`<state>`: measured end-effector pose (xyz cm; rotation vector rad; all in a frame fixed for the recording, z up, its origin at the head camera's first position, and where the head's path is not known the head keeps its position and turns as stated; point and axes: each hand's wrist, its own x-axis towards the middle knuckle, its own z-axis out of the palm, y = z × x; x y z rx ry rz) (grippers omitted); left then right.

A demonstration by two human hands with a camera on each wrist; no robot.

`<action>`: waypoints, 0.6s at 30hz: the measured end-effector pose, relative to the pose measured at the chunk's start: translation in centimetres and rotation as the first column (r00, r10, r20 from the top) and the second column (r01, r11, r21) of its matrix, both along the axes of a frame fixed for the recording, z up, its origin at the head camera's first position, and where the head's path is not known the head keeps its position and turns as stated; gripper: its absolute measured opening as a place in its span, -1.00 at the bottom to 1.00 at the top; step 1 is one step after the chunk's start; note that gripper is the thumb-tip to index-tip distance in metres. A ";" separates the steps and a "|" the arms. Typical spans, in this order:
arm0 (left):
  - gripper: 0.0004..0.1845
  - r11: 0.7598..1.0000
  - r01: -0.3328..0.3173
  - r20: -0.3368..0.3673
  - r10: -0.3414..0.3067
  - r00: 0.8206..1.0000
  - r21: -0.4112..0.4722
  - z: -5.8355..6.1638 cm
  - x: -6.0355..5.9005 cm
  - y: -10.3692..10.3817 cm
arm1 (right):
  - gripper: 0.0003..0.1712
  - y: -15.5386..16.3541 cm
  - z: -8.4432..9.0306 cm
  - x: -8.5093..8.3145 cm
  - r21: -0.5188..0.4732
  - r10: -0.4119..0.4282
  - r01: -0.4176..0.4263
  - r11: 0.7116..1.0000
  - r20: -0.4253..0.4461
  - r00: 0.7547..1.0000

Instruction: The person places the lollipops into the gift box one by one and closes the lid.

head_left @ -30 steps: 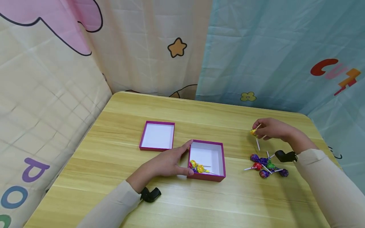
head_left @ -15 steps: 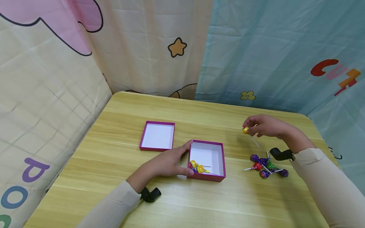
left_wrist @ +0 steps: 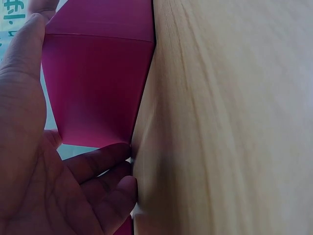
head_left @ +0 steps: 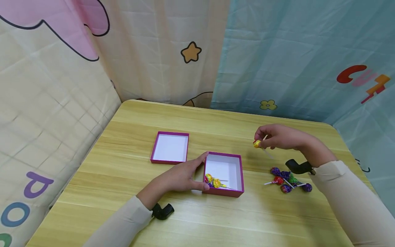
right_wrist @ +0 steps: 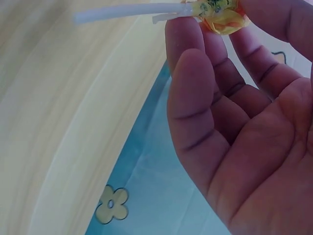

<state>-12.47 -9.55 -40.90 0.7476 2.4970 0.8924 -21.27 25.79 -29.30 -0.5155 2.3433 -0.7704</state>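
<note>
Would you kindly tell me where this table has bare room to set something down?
The table is bare behind both boxes, and along its near edge. The open box is free at its back half. Crowded: the lollipop pile under the right hand.

**Lollipop carried leftward toward the box**

The right hand (head_left: 279, 137) has moved left across the worktop (head_left: 197, 216), away from the spot above the pile (head_left: 288, 180) where it was a second ago, and now hangs nearer the open box (head_left: 224, 173). The yellow lollipop (head_left: 257, 143) pinched in its fingers (right_wrist: 193, 63) has travelled with it: first beside the pile's far edge, then midway, now close to the box's far right corner. Its stick, which pointed up and right at the start, now trails down and right below the hand. The right wrist and sleeve (head_left: 345, 192) have followed leftward.
</note>
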 end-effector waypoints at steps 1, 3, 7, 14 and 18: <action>0.23 1.000 0.001 -0.002 -0.001 1.000 0.000 0.0 0.0 0.0 | -0.78 -0.2 0.1 0.0 0.003 0.009 -0.009 1.000 -0.001 1.000; 0.23 1.000 0.002 -0.004 -0.002 1.000 -0.002 0.0 -0.1 0.0 | -0.79 -0.7 0.3 0.1 0.003 0.035 -0.035 0.999 -0.003 0.999; 0.23 1.000 0.003 -0.005 -0.003 1.000 -0.001 0.0 -0.1 0.0 | -0.85 -1.6 0.8 0.2 0.008 0.090 -0.090 0.996 -0.004 0.996; 0.23 1.000 -0.001 0.000 0.001 1.000 -0.001 -0.1 0.0 0.0 | -0.92 -3.6 1.5 0.4 0.049 0.183 -0.183 0.982 0.010 0.983; 0.22 1.000 -0.007 0.004 0.007 1.000 -0.004 0.0 0.0 0.0 | -0.94 -4.7 1.4 0.3 0.060 0.226 -0.227 0.972 0.020 0.974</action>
